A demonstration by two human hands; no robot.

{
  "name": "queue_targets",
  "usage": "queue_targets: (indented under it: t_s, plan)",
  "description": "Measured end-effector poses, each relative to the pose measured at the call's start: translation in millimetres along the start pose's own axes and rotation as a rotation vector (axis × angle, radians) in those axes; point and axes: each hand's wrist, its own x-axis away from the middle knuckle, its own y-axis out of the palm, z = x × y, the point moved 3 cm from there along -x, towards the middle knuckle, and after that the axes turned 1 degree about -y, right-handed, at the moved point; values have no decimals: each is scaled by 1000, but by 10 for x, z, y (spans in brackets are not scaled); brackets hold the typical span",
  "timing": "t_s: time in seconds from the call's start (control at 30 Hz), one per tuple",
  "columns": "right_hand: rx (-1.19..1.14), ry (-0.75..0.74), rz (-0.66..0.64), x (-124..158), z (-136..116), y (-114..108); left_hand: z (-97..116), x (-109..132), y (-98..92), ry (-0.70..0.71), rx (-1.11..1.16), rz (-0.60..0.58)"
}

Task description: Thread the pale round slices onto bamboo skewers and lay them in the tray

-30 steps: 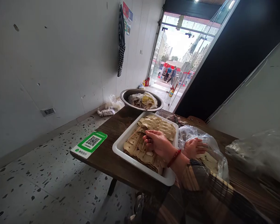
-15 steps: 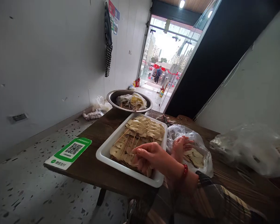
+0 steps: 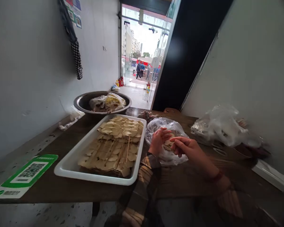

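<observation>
My left hand (image 3: 159, 140) is palm up over a clear plastic bag (image 3: 165, 126) with its fingers stretched out, holding nothing that shows. Just right of it is my right hand (image 3: 186, 147), its index finger extended toward the left hand and the other fingers curled; nothing shows in it. Pale flat slices (image 3: 168, 144) lie in the bag, partly hidden behind both hands. Left of the hands, a white tray (image 3: 94, 180) carries layered rows of similar slices threaded on thin wooden skewers (image 3: 128, 148).
A metal basin (image 3: 79, 105) with bagged skewers stands behind the tray. At front left lies a green QR-code sign (image 3: 29, 173). Crumpled plastic bags (image 3: 217, 126) and a white box (image 3: 272, 175) are on the right. People are outside the glass door (image 3: 142, 47).
My right hand has left the tray's skewers and moved right to the bag, beside the left hand. Its fingers were bent over the tray before. The camera view has swung to the right.
</observation>
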Motion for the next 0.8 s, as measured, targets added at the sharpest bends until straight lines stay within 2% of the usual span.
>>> queue_targets:
  t_s: [0.1, 0.23, 0.37, 0.47, 0.6, 0.8]
  plan:
    - [-14, -13, 210, 115, 87, -577, -94, -48, -7, -30, -60, 54]
    - [-39, 11, 473, 249, 377, -1313, -30, -131, -16, -54, -114, 66]
    - [62, 33, 611, 334, 757, -1807, 9, -151, -1, -60, -157, 94]
    - [339, 12, 528, 344, 994, -1933, -1, -147, -9, -53, -189, 113]
    - [830, -159, 326, 318, 1285, -1906, -22, -102, -55, -71, -217, 125]
    - [1132, -289, 209, 129, 1791, -1951, -30, -71, -121, -47, -229, 139]
